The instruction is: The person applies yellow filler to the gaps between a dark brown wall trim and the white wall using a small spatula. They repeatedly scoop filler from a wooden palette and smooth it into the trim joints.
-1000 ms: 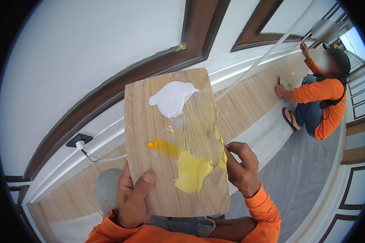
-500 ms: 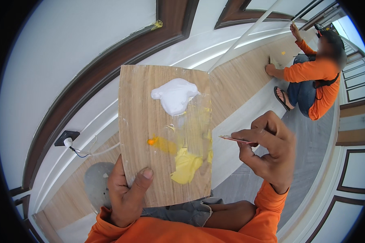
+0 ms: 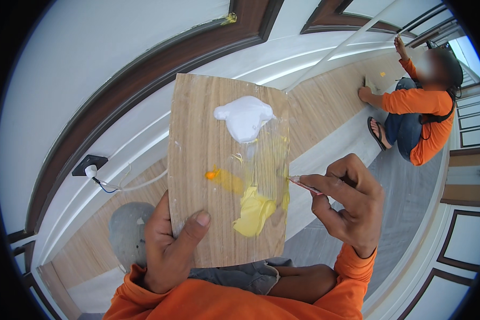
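Head view: gripping wood-grain board [image 3: 197,138] above the lap [image 3: 237,276] with left hand [image 3: 170,248]. Pinching thin scraper [image 3: 305,185] in right hand [image 3: 353,207], now returned to the board's right edge, likely within reach of yellow paste [image 3: 255,212].

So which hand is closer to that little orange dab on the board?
Left. The left hand holds the board at its lower left, thumb below the orange dab; the right hand is farther off, beyond the board's right edge.
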A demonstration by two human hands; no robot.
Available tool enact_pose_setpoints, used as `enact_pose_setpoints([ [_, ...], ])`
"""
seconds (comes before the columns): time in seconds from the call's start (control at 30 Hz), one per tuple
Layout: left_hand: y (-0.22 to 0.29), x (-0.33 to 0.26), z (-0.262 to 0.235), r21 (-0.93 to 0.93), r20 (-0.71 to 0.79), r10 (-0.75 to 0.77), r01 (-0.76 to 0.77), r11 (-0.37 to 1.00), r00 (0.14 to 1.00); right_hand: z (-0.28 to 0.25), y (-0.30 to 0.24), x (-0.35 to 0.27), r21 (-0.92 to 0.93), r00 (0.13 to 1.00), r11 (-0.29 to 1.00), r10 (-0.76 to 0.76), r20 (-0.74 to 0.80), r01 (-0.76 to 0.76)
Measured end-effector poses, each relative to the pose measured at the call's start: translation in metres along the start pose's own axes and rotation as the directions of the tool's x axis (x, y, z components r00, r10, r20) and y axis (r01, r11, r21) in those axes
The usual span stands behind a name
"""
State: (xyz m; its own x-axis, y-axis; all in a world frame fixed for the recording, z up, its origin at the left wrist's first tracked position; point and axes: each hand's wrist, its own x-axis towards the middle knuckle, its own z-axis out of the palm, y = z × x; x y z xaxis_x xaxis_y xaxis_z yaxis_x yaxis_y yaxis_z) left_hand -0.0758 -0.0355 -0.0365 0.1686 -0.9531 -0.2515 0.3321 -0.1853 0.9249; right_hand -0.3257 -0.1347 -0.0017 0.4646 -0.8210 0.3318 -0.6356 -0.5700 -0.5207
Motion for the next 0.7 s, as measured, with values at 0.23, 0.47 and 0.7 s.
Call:
enact_pose_setpoints([
  [0.23, -0.003, -0.001, -0.006, 0.02, -0.047, -0.025, 0.026, 0.999, 0.999, -0.009, 0.026, 0.004, 0.287, 0.986, 0.956, 0.003, 0.168, -0.052],
  [0.47, 0.005, 0.003, -0.003, 0.045, -0.073, -0.043, 0.046, 0.998, 0.996, 0.013, 0.065, 0.001, 0.912, 0.943, 0.303, 0.269, 0.196, -0.276],
  [0.7, 0.007, -0.002, -0.005, 0.158, -0.036, -0.091, 0.096, 0.983, 0.995, 0.011, 0.058, 0.021, 0.967, 0.953, 0.074, 0.204, 0.224, -0.244],
])
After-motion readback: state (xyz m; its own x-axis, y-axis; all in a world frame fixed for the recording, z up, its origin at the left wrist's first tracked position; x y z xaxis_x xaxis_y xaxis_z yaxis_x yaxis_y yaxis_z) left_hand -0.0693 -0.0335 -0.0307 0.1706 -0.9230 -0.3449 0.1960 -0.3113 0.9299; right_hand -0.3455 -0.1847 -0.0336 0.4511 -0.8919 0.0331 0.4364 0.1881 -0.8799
